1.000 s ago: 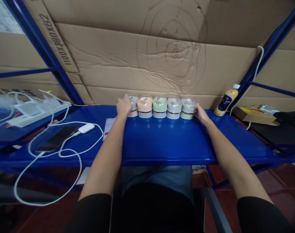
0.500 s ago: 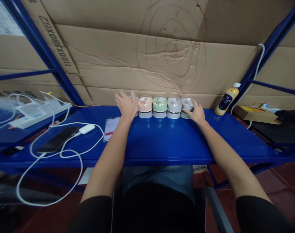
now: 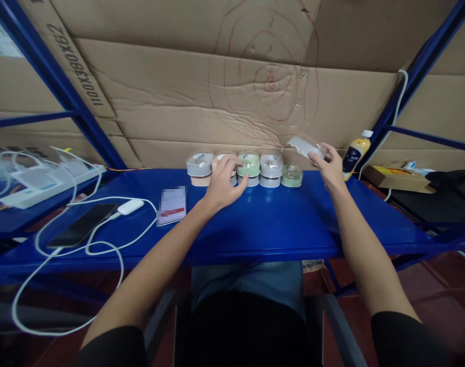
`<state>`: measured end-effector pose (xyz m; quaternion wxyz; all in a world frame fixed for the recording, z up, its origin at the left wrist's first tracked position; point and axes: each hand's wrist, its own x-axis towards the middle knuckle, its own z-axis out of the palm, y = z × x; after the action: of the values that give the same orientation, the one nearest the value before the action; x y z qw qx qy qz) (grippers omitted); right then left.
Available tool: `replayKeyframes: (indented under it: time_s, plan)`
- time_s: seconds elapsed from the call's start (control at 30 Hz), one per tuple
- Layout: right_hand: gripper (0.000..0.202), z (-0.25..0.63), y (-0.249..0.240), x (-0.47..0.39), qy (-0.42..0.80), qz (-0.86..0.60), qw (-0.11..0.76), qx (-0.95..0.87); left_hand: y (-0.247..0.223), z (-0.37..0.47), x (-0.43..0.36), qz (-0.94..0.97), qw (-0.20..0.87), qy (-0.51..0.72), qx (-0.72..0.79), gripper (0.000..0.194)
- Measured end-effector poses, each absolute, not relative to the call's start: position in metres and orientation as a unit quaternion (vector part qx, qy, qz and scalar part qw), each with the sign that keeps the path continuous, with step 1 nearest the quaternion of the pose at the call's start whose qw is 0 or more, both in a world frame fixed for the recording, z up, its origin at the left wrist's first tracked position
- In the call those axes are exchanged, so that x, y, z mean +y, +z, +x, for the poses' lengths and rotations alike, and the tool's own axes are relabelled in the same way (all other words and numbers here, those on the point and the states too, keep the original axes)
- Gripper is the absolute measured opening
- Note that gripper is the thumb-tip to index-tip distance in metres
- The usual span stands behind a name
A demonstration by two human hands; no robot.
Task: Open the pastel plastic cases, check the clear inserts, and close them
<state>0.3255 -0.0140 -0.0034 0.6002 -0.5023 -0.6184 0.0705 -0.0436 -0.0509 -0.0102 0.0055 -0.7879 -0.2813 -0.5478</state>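
My right hand (image 3: 331, 165) grips a small grey plastic box with a clear lid (image 3: 303, 146), raised off the table and tilted. Below and left of it, a single green box (image 3: 292, 176) sits at the right end of a row of similar boxes. The rest of the row is stacked in twos: a grey box (image 3: 200, 162) on a peach one at the left end, then peach, green (image 3: 249, 164) and grey (image 3: 271, 164) boxes on top. My left hand (image 3: 225, 184), thumb and fingers apart, is in front of the peach stack and partly hides it; contact cannot be made out.
On the blue table (image 3: 255, 224), a phone with a lit screen (image 3: 172, 206), a dark phone (image 3: 83, 224) and white cables lie to the left. A yellow drink bottle (image 3: 357, 153) stands at the right. Cardboard (image 3: 171, 92) walls the back.
My right hand has lifted the top grey box off the green one and moved right with it. My left hand has left the left end and shifted right, in front of the peach stack.
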Motion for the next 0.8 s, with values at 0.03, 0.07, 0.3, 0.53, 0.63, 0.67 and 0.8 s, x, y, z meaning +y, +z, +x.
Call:
replayKeyframes:
  time_s: [0.03,0.07,0.3,0.53,0.63,0.67,0.8]
  plan:
    - [0.08,0.319,0.001,-0.021,0.121,-0.471,0.609,-0.626,-0.013,-0.044,-0.05,-0.792,-0.065,-0.538,-0.281,0.029]
    - [0.079,0.311,0.005,-0.029,0.174,-0.443,0.605,-0.638,-0.016,-0.045,-0.048,-0.791,-0.143,-0.524,-0.282,0.036]
    - [0.077,0.252,-0.005,-0.062,0.398,-0.311,0.416,-0.756,-0.033,-0.058,-0.038,-0.76,-0.441,-0.39,-0.276,0.084]
    - [0.09,0.244,-0.021,-0.059,0.461,-0.272,0.284,-0.796,-0.037,-0.072,-0.055,-0.782,-0.455,-0.319,-0.282,0.093]
    - [0.097,0.241,-0.022,-0.059,0.436,-0.268,0.243,-0.824,-0.04,-0.074,-0.06,-0.815,-0.379,-0.3,-0.32,0.098]
    - [0.099,0.241,-0.023,-0.06,0.428,-0.267,0.231,-0.832,-0.041,-0.074,-0.061,-0.825,-0.353,-0.293,-0.33,0.099]
    - [0.104,0.24,-0.023,-0.062,0.388,-0.283,0.183,-0.858,-0.044,-0.071,-0.066,-0.843,-0.307,-0.272,-0.347,0.099]
